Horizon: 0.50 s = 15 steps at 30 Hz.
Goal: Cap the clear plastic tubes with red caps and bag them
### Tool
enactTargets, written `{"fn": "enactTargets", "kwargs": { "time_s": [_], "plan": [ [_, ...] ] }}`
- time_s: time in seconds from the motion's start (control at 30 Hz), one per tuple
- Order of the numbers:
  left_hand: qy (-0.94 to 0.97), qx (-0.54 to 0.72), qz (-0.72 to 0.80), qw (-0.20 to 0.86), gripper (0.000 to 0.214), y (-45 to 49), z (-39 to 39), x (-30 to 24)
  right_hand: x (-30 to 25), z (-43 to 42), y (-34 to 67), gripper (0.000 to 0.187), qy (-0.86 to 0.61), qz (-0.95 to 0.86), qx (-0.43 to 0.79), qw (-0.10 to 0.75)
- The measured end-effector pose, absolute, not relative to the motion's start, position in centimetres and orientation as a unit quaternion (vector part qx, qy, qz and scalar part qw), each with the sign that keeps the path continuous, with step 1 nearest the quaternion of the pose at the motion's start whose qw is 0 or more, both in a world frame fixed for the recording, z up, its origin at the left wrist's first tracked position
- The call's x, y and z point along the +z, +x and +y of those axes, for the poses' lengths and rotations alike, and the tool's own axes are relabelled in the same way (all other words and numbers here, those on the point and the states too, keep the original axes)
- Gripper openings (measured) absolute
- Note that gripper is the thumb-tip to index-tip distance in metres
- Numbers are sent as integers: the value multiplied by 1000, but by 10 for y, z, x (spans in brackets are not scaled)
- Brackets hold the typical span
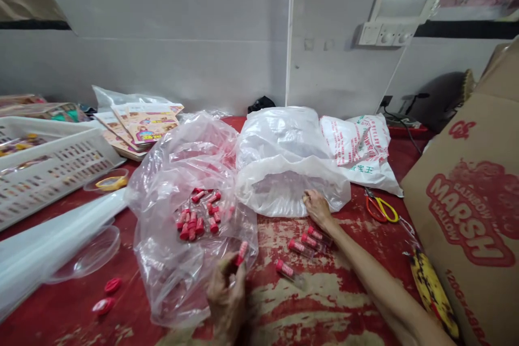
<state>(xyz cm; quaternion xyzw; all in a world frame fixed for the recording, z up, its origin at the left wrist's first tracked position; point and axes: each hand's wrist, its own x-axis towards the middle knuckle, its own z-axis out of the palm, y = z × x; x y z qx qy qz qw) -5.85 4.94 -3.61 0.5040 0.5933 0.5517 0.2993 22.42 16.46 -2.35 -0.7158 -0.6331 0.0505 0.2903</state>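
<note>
My left hand is low in the middle, fingers closed round a small red-capped tube at the edge of a clear plastic bag. Inside that bag lie several red tubes. My right hand reaches forward with its fingers curled on the rim of a white plastic bag. Beside my right forearm, three red-capped tubes lie on the worn red table, and one more tube lies nearer to me.
A white slotted basket and printed cards sit at the left. Clear lids and red lip-shaped pieces lie front left. Orange-handled scissors, a printed bag and a cardboard box are on the right.
</note>
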Motion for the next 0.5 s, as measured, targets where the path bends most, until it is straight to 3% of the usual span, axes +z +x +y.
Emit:
{"fn": "enactTargets", "kwargs": {
  "time_s": [0.13, 0.27, 0.5],
  "plan": [
    [564, 546, 557, 271, 22, -50, 48, -51, -16, 215, 215, 22, -764, -590, 26, 260],
    [583, 538, 554, 253, 21, -50, 54, -54, -14, 250, 211, 32, -797, -545, 10, 261],
    [569, 584, 541, 206, 19, -44, 58, -57, -18, 253, 210, 33, -760, -582, 22, 288]
  ]
}}
